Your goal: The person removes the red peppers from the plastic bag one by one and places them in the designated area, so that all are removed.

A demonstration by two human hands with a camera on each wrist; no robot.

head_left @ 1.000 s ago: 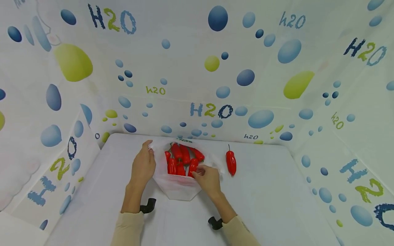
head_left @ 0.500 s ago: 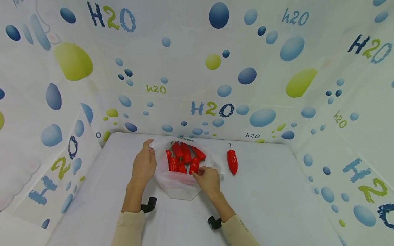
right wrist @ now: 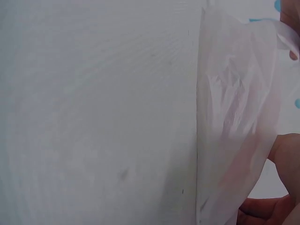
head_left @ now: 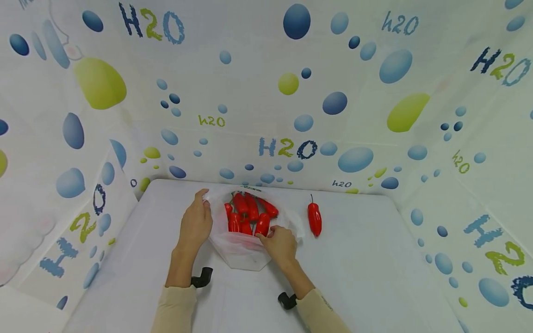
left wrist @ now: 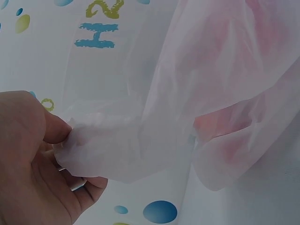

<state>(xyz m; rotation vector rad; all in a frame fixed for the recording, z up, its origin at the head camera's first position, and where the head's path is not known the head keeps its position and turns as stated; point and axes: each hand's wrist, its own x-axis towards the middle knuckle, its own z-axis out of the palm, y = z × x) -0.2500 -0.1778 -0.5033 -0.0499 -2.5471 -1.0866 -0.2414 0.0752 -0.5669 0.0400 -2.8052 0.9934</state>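
Observation:
A thin white plastic bag (head_left: 245,259) lies on the table with its mouth open and several red peppers (head_left: 251,208) inside. At the bag's left edge my left hand (head_left: 196,219) pinches the film; the left wrist view shows the film (left wrist: 108,145) between thumb and fingers. My right hand (head_left: 280,245) holds the front right part of the bag's rim, beside the nearest pepper (head_left: 262,224). In the right wrist view only parts of that hand's fingers (right wrist: 265,208) show at the bag's edge. One more red pepper (head_left: 314,219) lies on the table to the right of the bag.
The white table (head_left: 358,263) meets a white back wall (head_left: 250,92) printed with blue and green drops and H2O lettering. Similar printed walls stand at both sides. Each wrist carries a black camera mount (head_left: 202,277).
The whole view has shifted slightly. My right hand's thumb has moved a little left along the bag's rim. The green print at the bag's back edge looks different; the peppers keep their places.

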